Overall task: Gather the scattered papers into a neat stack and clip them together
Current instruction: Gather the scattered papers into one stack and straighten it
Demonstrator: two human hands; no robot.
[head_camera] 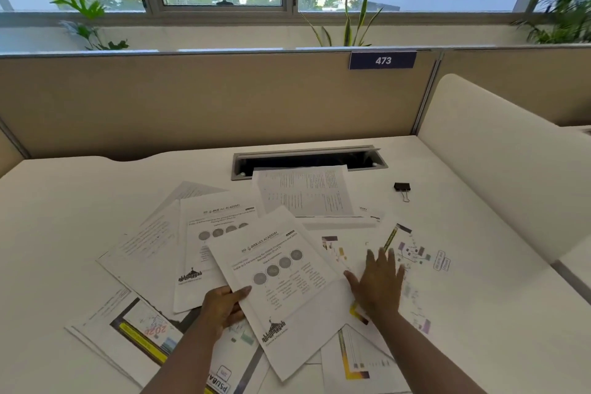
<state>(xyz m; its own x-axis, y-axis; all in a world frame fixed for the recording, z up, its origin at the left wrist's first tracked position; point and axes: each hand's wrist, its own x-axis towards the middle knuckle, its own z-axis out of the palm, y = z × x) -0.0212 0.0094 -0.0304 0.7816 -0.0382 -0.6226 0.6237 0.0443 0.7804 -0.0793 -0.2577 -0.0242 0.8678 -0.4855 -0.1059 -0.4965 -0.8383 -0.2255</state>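
Nearest the lens, two bare forearms, reaching in over a litter of printed papers (pixel 224 265) spread across the white worktop (pixel 64 201). Left hand (pixel 224 305) pinched on the near-left edge of one printed sheet (pixel 281 278), thumb on top, the other fingers tucked out of sight beneath, the sheet tilted and lying over its neighbours. Right hand (pixel 379 281) laid flat and spread on a colourful sheet (pixel 419 262), fingers released, gripping nothing, only pressing down. Just past its fingertips, a yellow-and-black pencil (pixel 390 238), lying on the same paper. Further sheets fanned out to the left, several overlapping, one text page (pixel 303 193) pushed up against the cable slot (pixel 308 158) at the back. Black binder clip (pixel 402 189) sat alone on bare worktop to the right, well apart from both hands and touching no paper.

Judged as handling: light, limp, slippery sheet on sheet, easily creased at corners. Best slid flat under a spread palm, then taken by the edges and tapped square on the worktop. Clip stiff and sprung, to be squeezed by its wire handles and set over one squared edge of the stack. Pencil to be moved off first. Gathering barely begun; clipping not yet possible.
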